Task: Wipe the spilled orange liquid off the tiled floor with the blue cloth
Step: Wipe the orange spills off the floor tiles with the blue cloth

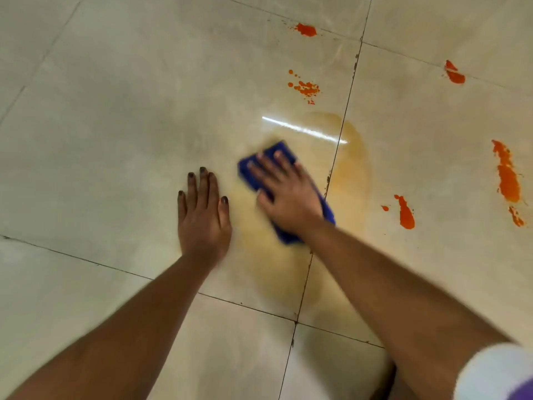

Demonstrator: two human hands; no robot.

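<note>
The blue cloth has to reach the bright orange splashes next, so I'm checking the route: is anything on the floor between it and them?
Nothing visible. The right hand presses the blue cloth flat; only bare tile and a pale orange smear separate it from the splashes. The left hand rests on the other side.

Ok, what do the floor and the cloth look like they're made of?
The tiled floor looks like glazed ceramic or polished stone: beige, marbled, glossy enough to mirror a light strip, with dark grout lines. The blue cloth, pressed flat under the right hand, looks like soft folded fabric, possibly microfibre; blur hides its weave.
</note>
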